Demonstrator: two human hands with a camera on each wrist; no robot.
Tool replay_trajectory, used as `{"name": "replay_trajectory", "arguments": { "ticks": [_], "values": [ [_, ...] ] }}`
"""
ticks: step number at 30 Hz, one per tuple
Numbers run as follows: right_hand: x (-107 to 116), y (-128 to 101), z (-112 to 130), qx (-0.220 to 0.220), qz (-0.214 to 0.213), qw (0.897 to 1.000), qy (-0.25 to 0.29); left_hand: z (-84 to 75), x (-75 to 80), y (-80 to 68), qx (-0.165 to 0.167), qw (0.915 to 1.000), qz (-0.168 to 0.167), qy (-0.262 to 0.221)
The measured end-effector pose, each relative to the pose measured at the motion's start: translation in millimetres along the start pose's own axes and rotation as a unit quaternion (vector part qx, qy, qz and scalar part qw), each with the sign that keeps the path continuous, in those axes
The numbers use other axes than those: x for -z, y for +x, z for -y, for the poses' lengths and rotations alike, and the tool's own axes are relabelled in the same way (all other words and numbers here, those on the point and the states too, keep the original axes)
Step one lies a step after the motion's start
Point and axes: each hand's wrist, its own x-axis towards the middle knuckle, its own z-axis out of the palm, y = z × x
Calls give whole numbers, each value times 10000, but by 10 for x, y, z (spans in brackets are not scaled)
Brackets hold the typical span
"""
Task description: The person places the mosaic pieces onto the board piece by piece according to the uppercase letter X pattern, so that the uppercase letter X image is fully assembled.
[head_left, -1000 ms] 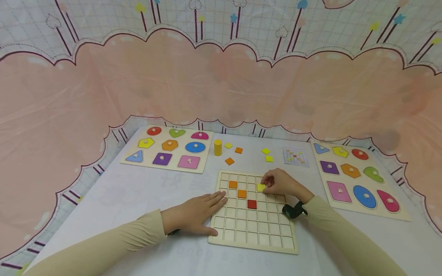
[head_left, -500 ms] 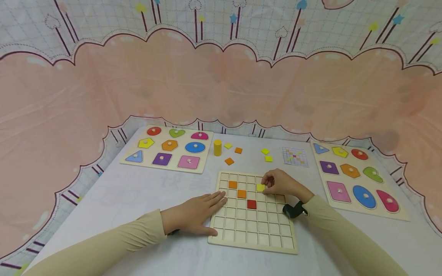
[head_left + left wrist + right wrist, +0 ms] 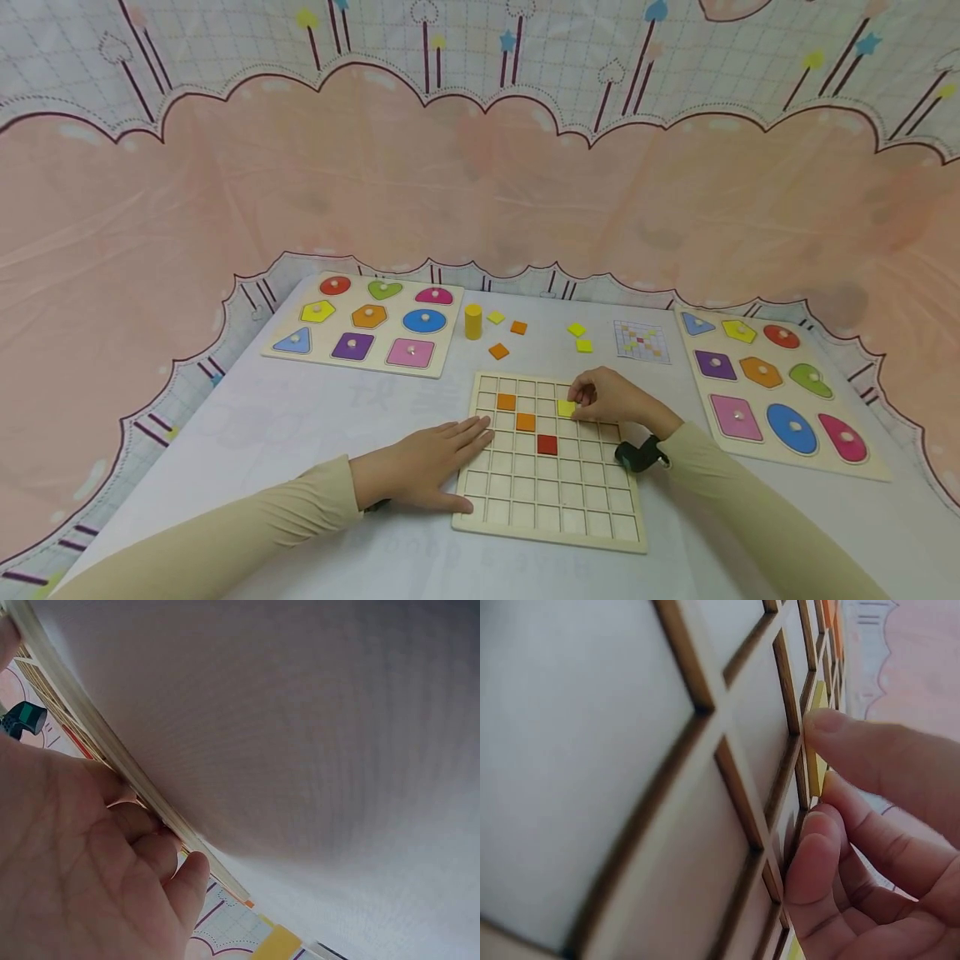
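Note:
A pale wooden grid board [image 3: 572,496] lies flat on the white table in the head view. Two orange tiles [image 3: 526,422] and a red tile [image 3: 547,444] sit in its squares. My left hand [image 3: 423,467] rests with spread, straight fingers on the board's left edge; the left wrist view shows its palm [image 3: 75,855] beside that edge. Near the board's far right, my right hand [image 3: 617,400] pinches a yellow tile [image 3: 566,408] at a square. In the right wrist view the thumb and a finger touch that yellow tile [image 3: 817,771], which looks slightly tilted against the dividers.
Beyond the board lie loose yellow tiles [image 3: 584,346] and orange tiles [image 3: 498,351], a yellow cylinder [image 3: 472,322] and a printed pattern card [image 3: 641,342]. Knobbed shape puzzles flank them, one at left [image 3: 382,333] and another at right [image 3: 742,400]. A printed cloth hangs behind.

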Motion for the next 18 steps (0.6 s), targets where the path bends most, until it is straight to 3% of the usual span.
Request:
{"name": "replay_trajectory", "arguments": {
  "ticks": [8, 18],
  "values": [
    [-11, -11, -21, 173, -8, 9998, -10, 2, -9, 11, 6, 10000, 22, -15],
    [-17, -102, 3, 114, 505, 9980, 354, 3, -7, 10, -3, 10000, 27, -31]
  ]
}}
